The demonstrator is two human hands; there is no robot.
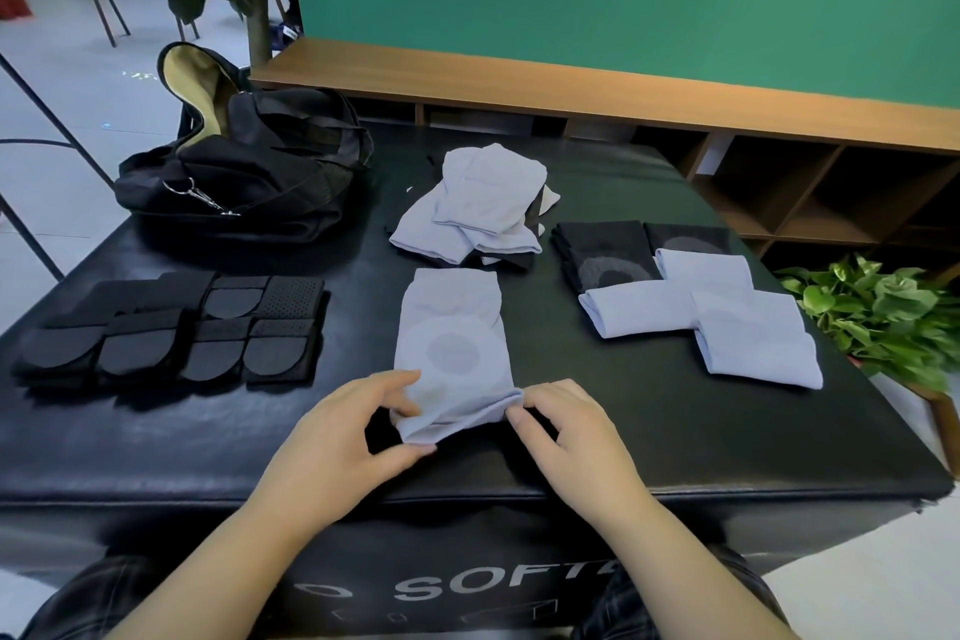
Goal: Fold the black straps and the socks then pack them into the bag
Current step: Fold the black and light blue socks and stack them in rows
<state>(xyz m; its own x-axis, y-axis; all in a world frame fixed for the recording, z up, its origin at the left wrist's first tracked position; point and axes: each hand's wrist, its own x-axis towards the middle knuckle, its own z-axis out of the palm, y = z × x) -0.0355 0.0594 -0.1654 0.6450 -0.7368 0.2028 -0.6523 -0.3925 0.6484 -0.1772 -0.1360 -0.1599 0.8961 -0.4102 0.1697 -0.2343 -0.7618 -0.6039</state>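
Observation:
A pale blue sock (451, 327) lies flat in the middle of the black padded table (649, 426). My left hand (343, 437) pinches its near left corner and my right hand (566, 437) pinches its near right corner, the near edge lifted and bunched. Several folded black straps (171, 327) lie in rows at the left. A loose pile of pale blue socks (478, 203) sits behind the flat one. Folded pale blue socks (717, 317) and folded black socks (608, 255) lie at the right. The black bag (260, 172) stands open at the far left corner.
A potted green plant (883, 317) stands off the table's right edge. A wooden shelf unit (675, 120) runs behind the table below a green wall. A chair and a large plant stand at the far left on the floor.

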